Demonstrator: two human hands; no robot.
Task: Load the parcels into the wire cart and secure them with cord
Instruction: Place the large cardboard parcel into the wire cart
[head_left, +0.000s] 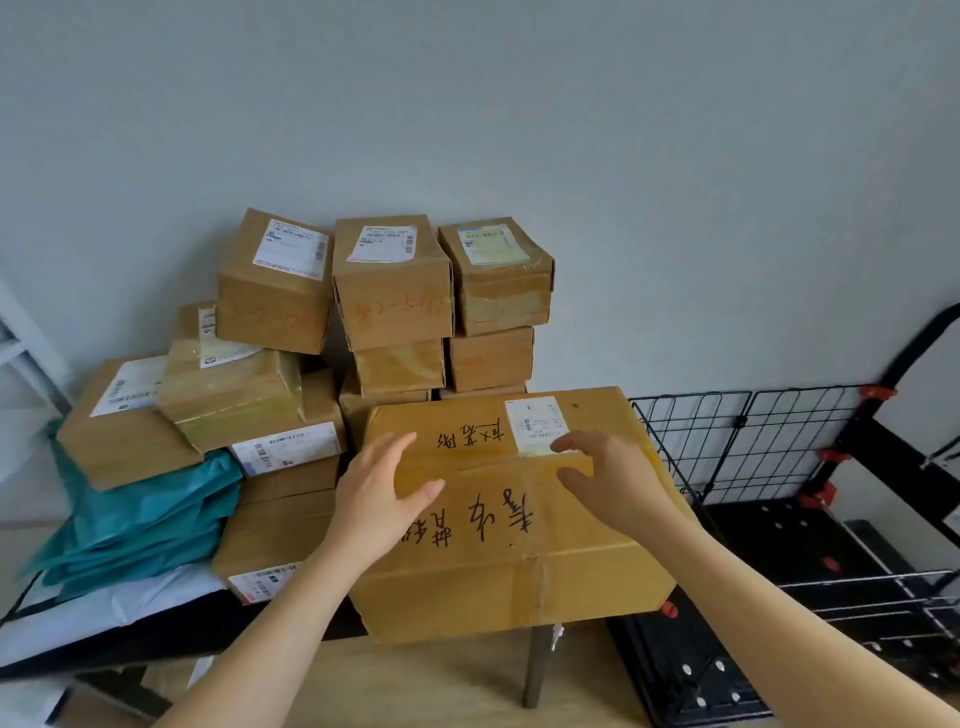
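A large cardboard parcel (519, 551) with black handwriting and a white label lies at the table's front right, its front overhanging the edge. My left hand (376, 499) rests on its top left with fingers spread. My right hand (615, 475) lies on its top right, thumb at the raised flap edge. Neither hand has closed around anything. The black wire cart (753, 441) stands directly right of the parcel, with grid walls and red clips. I see no cord.
Behind and left, several smaller labelled parcels (392, 280) are stacked against the grey wall. Teal plastic mail bags (135, 514) lie at the left on the dark table (156, 639). A table leg (532, 670) stands below the big parcel. The floor is wooden.
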